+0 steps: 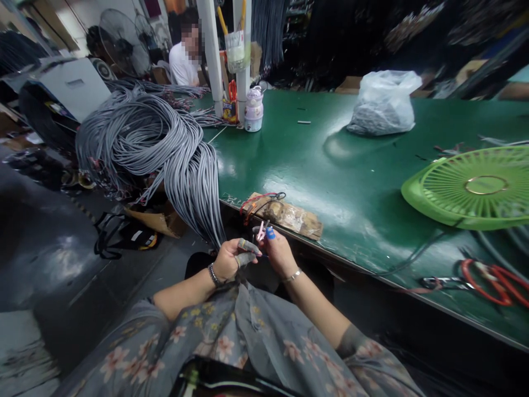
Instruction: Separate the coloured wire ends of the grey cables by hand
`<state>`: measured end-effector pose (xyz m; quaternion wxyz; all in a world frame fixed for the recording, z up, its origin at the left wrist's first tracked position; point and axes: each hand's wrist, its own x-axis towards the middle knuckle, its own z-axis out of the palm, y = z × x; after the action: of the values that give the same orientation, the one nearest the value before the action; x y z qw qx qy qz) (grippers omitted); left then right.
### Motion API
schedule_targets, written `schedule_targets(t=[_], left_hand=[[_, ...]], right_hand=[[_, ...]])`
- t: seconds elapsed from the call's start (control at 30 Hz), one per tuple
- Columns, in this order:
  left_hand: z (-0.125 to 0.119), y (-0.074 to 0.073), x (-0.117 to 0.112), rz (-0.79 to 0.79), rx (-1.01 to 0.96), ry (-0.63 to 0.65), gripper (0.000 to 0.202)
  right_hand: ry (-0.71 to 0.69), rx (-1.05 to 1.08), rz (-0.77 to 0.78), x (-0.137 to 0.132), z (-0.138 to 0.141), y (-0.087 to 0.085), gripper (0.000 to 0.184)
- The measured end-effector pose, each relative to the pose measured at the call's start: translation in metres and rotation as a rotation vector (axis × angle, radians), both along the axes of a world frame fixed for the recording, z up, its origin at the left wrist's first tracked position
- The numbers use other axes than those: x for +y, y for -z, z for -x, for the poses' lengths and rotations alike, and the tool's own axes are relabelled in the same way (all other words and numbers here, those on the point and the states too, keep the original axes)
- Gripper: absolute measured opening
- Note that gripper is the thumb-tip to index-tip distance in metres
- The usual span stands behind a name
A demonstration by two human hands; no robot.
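My left hand (231, 259) is closed in front of my body, with grey covers on its thumb and forefinger. A thin dark wire end (264, 255) shows at those fingertips; the rest of it is hidden. Close beside it, almost touching, my right hand (281, 255) is closed around a small pale-pink tool (261, 231) whose exact kind I cannot make out. Blue tape wraps the right thumb. Just beyond the hands, a worn wooden block (295, 216) with red and black leads (260, 203) lies along the bench edge.
Grey cables (165, 143) hang over the green bench's (306, 160) left end. A purple-and-white bottle (253, 110) stands by a post. Farther right are a plastic bag (384, 105), a green fan (475, 187) and red-handled scissors (491, 281). A person (182, 63) sits at the back.
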<state>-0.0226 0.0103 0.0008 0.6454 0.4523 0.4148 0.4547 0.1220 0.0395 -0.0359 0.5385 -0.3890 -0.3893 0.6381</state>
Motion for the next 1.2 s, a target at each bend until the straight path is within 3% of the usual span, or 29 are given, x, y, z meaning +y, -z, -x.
schedule_targets(t=[0.1, 0.27, 0.37, 0.47, 0.57, 0.7, 0.8, 0.93, 1.03, 1.2], left_hand=[[-0.004, -0.002, 0.005, 0.065, -0.127, -0.013, 0.039], [-0.008, 0.000, 0.010, 0.126, -0.188, 0.000, 0.038], [-0.009, 0.003, 0.009, 0.156, -0.195, 0.020, 0.037], [-0.011, 0.004, 0.009, 0.176, -0.209, 0.033, 0.035], [-0.011, 0.005, 0.008, 0.176, -0.218, 0.027, 0.034], [-0.006, 0.009, 0.006, 0.173, -0.224, 0.002, 0.034], [0.001, 0.014, 0.001, 0.195, -0.202, 0.034, 0.035], [0.013, 0.021, 0.001, 0.126, -0.041, 0.070, 0.034], [0.026, 0.020, 0.013, -0.086, 0.131, -0.054, 0.036], [0.042, 0.004, 0.040, -0.402, 0.378, -0.336, 0.029]], right_hand=[[0.121, -0.078, -0.045, 0.000, 0.004, 0.000, 0.054], [-0.045, 0.310, 0.237, 0.006, 0.012, -0.002, 0.061], [0.006, 0.398, 0.339, 0.008, 0.013, -0.006, 0.056], [0.055, 0.415, 0.358, 0.008, 0.013, -0.010, 0.052], [0.008, 0.412, 0.350, 0.007, 0.013, -0.008, 0.055], [-0.110, 0.406, 0.313, -0.004, 0.007, 0.009, 0.066], [-0.185, 0.217, 0.390, -0.018, -0.001, 0.034, 0.060], [-0.145, -0.236, 0.510, -0.033, -0.012, 0.066, 0.030], [-0.072, -0.413, 0.517, -0.028, -0.019, 0.081, 0.015], [0.113, -0.838, 0.417, 0.007, -0.034, 0.091, 0.017]])
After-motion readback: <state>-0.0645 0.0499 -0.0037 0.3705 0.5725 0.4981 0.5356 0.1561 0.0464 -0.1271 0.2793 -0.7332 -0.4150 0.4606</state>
